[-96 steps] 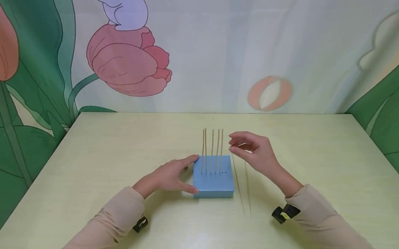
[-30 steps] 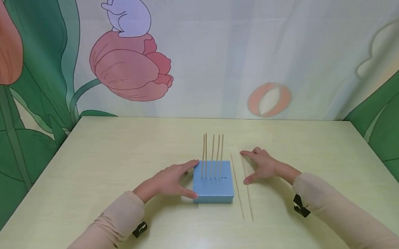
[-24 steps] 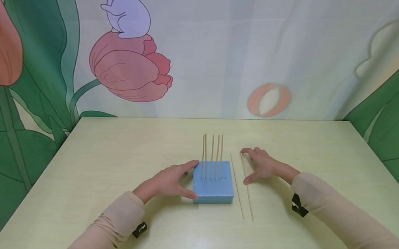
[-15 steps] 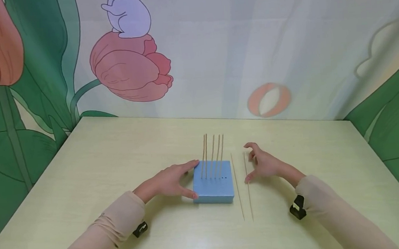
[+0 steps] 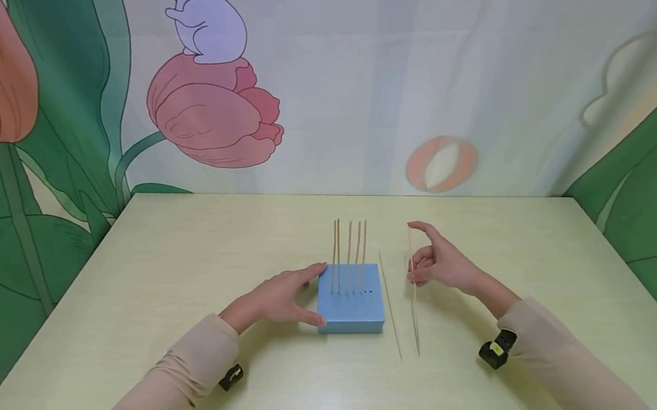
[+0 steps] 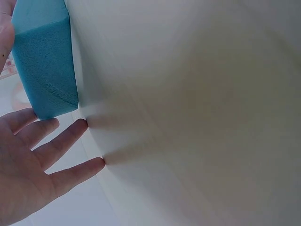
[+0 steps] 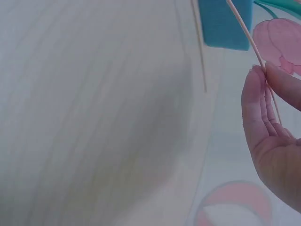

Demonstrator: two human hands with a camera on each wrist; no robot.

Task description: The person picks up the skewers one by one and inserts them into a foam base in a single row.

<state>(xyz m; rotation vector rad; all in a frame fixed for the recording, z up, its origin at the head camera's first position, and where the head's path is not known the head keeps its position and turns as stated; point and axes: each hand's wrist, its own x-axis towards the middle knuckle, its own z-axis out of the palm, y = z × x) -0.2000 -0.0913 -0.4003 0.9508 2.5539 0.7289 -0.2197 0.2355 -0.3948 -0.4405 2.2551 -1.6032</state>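
A light blue foam block (image 5: pixel 351 310) sits on the table with several thin wooden skewers (image 5: pixel 349 255) standing in a row in its top. Two small dark holes show at the right end of that row. My left hand (image 5: pixel 272 298) touches the block's left side, thumb at the near corner and index finger at the far one; its other fingers spread beside the block in the left wrist view. Right of the block, my right hand (image 5: pixel 451 266) pinches another skewer (image 7: pixel 245 30) between thumb and fingers, index finger stretched toward its far end.
One loose skewer (image 5: pixel 391 307) lies on the pale table (image 5: pixel 237 239) between the block and my right hand. A printed curtain (image 5: pixel 331 100) with flowers hangs behind the table's far edge. Dark wrist cameras (image 5: pixel 498 348) sit beneath both sleeves.
My right hand came down to the outer skewer, took hold of it and has shifted slightly right with it, its near end still low at the table. The left hand stays at the block.
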